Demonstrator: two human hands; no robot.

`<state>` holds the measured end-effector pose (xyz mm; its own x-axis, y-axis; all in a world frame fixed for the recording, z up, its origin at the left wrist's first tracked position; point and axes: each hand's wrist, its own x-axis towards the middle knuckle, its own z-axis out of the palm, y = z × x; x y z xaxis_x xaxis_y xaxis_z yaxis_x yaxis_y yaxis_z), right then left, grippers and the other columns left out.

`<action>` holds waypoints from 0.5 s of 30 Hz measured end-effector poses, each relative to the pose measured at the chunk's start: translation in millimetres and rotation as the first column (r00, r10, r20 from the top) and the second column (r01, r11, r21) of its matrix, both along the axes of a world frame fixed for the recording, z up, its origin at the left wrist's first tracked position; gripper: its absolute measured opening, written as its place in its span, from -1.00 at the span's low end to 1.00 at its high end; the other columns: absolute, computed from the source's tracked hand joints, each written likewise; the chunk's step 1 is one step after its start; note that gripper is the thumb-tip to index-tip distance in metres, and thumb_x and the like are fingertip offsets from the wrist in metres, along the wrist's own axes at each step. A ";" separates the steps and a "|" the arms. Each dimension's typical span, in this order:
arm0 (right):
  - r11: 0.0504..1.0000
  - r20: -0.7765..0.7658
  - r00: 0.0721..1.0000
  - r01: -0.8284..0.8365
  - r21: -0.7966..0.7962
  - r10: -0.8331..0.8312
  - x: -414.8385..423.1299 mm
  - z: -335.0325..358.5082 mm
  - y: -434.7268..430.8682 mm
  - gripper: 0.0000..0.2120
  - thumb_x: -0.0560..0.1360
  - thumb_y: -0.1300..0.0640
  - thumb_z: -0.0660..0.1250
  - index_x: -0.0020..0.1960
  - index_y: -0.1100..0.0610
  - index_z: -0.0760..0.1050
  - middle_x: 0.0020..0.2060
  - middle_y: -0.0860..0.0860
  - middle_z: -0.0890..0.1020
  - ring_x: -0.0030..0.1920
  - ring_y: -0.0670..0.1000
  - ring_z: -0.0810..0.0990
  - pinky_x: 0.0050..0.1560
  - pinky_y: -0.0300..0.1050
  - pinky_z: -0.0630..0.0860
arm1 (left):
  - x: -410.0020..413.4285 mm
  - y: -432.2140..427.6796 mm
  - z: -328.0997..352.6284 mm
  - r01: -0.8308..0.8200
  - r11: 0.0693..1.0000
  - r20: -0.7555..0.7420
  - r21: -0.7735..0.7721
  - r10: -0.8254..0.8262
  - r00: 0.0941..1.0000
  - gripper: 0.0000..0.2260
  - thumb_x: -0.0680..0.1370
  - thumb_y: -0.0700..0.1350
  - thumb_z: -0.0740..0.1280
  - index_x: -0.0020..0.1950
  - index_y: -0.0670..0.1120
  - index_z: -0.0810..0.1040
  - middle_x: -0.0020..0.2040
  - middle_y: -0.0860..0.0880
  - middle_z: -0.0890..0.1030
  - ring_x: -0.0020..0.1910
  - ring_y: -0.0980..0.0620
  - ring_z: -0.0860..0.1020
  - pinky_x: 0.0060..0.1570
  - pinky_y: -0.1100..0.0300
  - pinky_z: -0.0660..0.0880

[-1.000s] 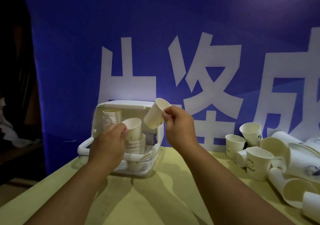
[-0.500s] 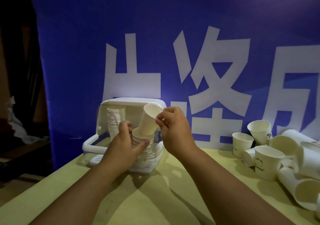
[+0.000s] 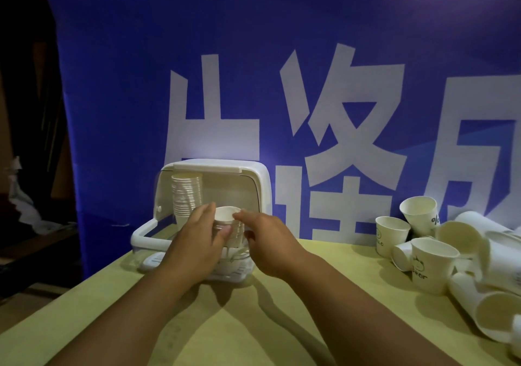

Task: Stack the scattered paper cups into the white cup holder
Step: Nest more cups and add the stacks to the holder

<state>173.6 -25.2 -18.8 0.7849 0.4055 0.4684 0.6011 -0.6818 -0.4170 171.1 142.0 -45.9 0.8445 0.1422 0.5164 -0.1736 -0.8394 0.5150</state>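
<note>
Left hand (image 3: 197, 241) grips the short stack (image 3: 235, 231) of paper cups: fingers curled round its far side, thumb pressed on the near side. Right hand (image 3: 267, 241) is on the same stack from the right. Its forefinger tip is at the rim of the top cup (image 3: 224, 214) and its thumb is lower, against the stack's side. The fingers look fairly straight, so I can't tell if that's a real pinch or just a push.

Top cup sits upright, mouth up, nested in the short stack. The stack stands in the right half of the white cup holder (image 3: 255, 176). Its base is hidden behind the hands.

Tall stack (image 3: 187, 196) stands upright in the holder's left half and reaches almost to the holder's roof. It is just beside the left hand's fingers; I can't tell whether they touch.

Holder sits at the back left of the bench (image 3: 253, 323), front open toward me, close against the blue banner (image 3: 282, 55).

Loose cups (image 3: 428, 264) are piled at the right end of the bench, well apart from the holder. A few are upright, the rest tipped on their sides and overlapping. Some carry small dark print, too small to read properly.
</note>
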 end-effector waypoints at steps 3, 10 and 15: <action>0.998 0.046 0.999 0.018 0.067 -0.021 -2.5 3.2 -5.6 -0.55 0.60 0.19 0.32 0.44 -0.09 0.41 0.29 -0.06 0.58 0.23 -0.01 0.57 0.11 -0.22 0.46 | -0.7 0.7 -0.2 0.028 0.999 0.033 -0.026 -0.027 0.999 -0.50 0.67 0.13 0.18 0.60 0.08 0.20 0.56 0.04 0.29 0.46 -0.02 0.37 0.35 -0.06 0.47; 0.972 0.120 0.966 0.221 0.083 -0.230 -26.9 14.4 -53.3 -0.83 0.59 0.03 0.34 0.15 -0.02 0.62 -0.02 -0.11 0.67 -0.09 -0.12 0.59 0.05 -0.21 0.56 | -14.3 -18.9 9.2 -0.065 0.990 0.368 0.127 0.014 0.930 -0.80 0.57 -0.04 0.35 0.18 -0.01 0.54 0.14 0.02 0.50 0.13 -0.03 0.46 0.05 0.05 0.49; 0.930 0.140 0.920 0.368 0.007 -0.366 -61.9 27.2 -131.2 -0.89 0.58 0.05 0.35 0.08 -0.04 0.62 -0.09 -0.11 0.66 -0.14 -0.15 0.59 -0.07 -0.27 0.56 | -32.8 -70.0 16.0 0.137 0.981 0.357 0.141 -0.179 0.917 -0.89 0.54 -0.07 0.42 -0.08 0.07 0.49 -0.18 0.14 0.52 -0.24 0.13 0.49 -0.29 0.28 0.44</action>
